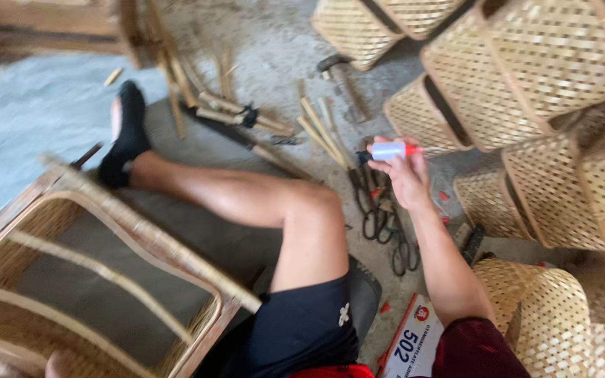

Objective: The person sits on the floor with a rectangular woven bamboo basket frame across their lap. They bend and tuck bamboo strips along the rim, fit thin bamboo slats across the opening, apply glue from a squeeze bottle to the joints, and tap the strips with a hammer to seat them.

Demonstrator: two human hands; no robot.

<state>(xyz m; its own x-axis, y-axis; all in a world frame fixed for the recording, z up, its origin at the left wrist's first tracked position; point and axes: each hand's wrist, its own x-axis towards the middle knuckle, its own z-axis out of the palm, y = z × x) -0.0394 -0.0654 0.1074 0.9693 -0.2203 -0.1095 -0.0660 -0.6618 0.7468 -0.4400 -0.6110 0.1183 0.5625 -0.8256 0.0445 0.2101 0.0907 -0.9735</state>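
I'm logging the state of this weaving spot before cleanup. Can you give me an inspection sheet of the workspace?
Surface: bare concrete floor, dusty; person sits on it, one leg stretched out.
Job's things: small white tube with red tip held in right hand; unfinished woven basket frame at the left.
Clutter: scissors and bamboo strips on the floor, hammer beyond them.
Grippers: right-hand fingers closed on the tube; left hand not in view.
Cables: nothing seen.
Surroundings: stacked woven baskets to the right, a printed card by the hip.
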